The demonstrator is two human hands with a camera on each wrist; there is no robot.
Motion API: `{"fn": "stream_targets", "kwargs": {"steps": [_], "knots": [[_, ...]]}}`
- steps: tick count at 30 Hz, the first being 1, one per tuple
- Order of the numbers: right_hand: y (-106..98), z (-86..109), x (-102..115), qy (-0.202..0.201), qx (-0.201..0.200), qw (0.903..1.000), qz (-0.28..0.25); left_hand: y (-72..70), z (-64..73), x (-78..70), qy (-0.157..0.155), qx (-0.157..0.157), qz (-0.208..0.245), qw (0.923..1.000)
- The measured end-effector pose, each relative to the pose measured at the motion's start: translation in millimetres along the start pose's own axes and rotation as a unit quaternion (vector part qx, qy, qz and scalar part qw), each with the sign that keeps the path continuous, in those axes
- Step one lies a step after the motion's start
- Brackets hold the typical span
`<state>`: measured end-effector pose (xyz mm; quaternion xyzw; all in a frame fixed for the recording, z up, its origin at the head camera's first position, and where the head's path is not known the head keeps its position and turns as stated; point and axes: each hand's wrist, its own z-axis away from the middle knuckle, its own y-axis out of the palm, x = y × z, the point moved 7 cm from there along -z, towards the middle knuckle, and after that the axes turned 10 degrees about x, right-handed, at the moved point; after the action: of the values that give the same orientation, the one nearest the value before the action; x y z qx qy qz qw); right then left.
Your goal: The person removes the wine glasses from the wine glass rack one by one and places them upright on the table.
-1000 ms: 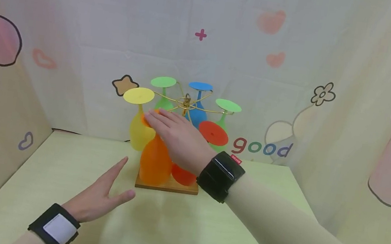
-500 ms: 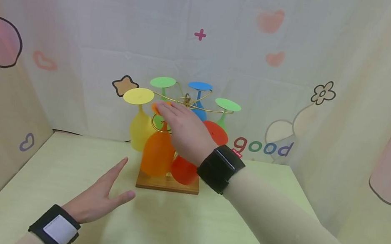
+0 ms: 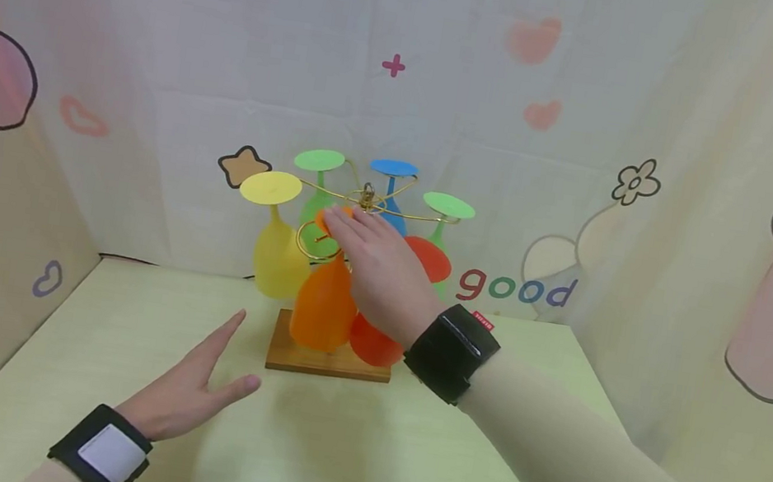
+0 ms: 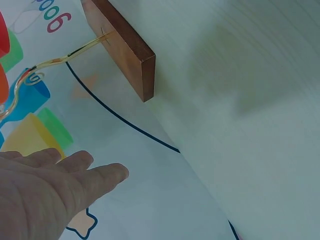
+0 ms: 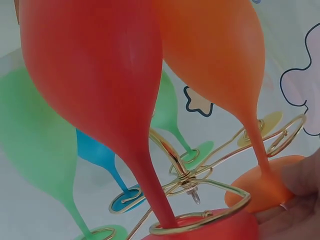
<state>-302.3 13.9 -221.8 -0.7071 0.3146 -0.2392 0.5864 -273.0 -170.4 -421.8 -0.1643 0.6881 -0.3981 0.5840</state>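
An orange wine glass (image 3: 324,307) hangs upside down at the front of a gold wire glass rack (image 3: 367,198). My right hand (image 3: 382,269) pinches its round foot; in the right wrist view the thumb lies on one side of the orange foot (image 5: 265,185) and fingers on the other. Its stem is beside a gold wire loop (image 5: 287,135), seemingly outside it. A red wine glass (image 3: 374,343) hangs just right of it, partly behind my hand. Lower left, my left hand (image 3: 187,390) is held above the table with fingers and thumb spread, touching nothing.
Yellow (image 3: 279,258), green (image 3: 439,232) and blue (image 3: 391,192) wine glasses hang upside down round the rack. Its wooden base (image 3: 329,362) stands on the pale table (image 3: 316,464). A printed curtain (image 3: 254,21) closes off the back and sides.
My right hand has shifted right with the orange wine glass, which first rose a little. The wire loop to its left now shows clearly. My left hand stays nearly still.
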Motion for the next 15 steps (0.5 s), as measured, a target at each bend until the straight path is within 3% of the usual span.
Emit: {"fn": "stream_targets", "kwargs": {"steps": [15], "knots": [[5.0, 23.9, 24.3, -0.075, -0.058, 0.9937, 0.060, -4.2, 4.7, 7.8, 0.024, -0.015, 0.013, 0.9995]]}}
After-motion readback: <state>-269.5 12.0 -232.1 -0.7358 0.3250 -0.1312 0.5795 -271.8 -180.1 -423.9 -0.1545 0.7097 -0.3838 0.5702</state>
